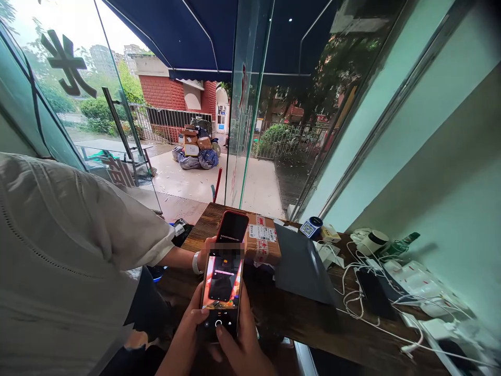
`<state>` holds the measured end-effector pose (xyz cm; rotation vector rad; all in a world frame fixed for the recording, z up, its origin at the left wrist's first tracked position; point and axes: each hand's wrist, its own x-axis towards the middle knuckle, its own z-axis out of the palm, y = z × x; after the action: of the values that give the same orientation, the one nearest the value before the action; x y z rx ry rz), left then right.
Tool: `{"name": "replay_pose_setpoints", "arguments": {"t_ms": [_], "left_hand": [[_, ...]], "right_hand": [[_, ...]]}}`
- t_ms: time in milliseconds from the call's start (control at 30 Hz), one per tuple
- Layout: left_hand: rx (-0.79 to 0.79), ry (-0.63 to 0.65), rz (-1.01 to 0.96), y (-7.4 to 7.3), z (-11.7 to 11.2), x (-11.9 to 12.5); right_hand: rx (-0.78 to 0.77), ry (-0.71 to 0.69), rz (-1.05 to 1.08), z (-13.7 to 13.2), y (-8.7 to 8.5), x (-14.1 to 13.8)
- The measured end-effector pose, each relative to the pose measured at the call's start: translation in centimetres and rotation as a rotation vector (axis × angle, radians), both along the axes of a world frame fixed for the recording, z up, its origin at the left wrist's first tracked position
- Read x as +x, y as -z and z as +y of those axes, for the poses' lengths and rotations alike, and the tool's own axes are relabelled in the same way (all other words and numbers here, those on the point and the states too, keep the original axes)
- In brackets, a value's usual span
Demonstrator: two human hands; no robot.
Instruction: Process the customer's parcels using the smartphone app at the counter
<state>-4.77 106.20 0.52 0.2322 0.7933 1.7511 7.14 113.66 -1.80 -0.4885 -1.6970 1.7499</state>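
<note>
Upright between my two hands is a smartphone (222,292), its camera screen lit and showing a picture of another phone. My left hand (195,318) wraps its left edge, the thumb lying on the lower left of the screen. Along the right edge, my right hand (245,324) grips it too, with the thumb at the round shutter button. Just beyond, a second phone (234,225) with a red edge and dark screen is held up by a co-worker's hand (204,253). Behind that phone a taped cardboard box (268,237) with a white label rests on the wooden table.
A person in a white shirt (78,219) stands close on the left. On the table (305,318) lie a dark grey sheet (301,261), a QR-code stand (311,227), tangled white cables (352,297), another phone (374,292) and a green bottle (403,244). Glass doors (250,104) stand ahead.
</note>
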Motion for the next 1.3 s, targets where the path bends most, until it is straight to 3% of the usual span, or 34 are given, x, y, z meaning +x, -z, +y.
{"name": "replay_pose_setpoints", "arguments": {"t_ms": [333, 567, 1000, 1300], "left_hand": [[-0.02, -0.027, 0.022, -0.2, 0.3, 0.0], [-0.019, -0.107, 0.057, -0.6, 0.6, 0.2], [-0.021, -0.003, 0.071, -0.7, 0.4, 0.0], [-0.045, -0.032, 0.054, -1.1, 0.6, 0.3]], "right_hand": [[0.101, -0.109, -0.077, 0.9, 0.4, 0.5], [0.163, -0.093, -0.093, 1.2, 0.4, 0.5], [0.173, -0.113, -0.061, 1.2, -0.7, 0.5], [0.192, -0.112, 0.013, 1.3, -1.0, 0.3]]}}
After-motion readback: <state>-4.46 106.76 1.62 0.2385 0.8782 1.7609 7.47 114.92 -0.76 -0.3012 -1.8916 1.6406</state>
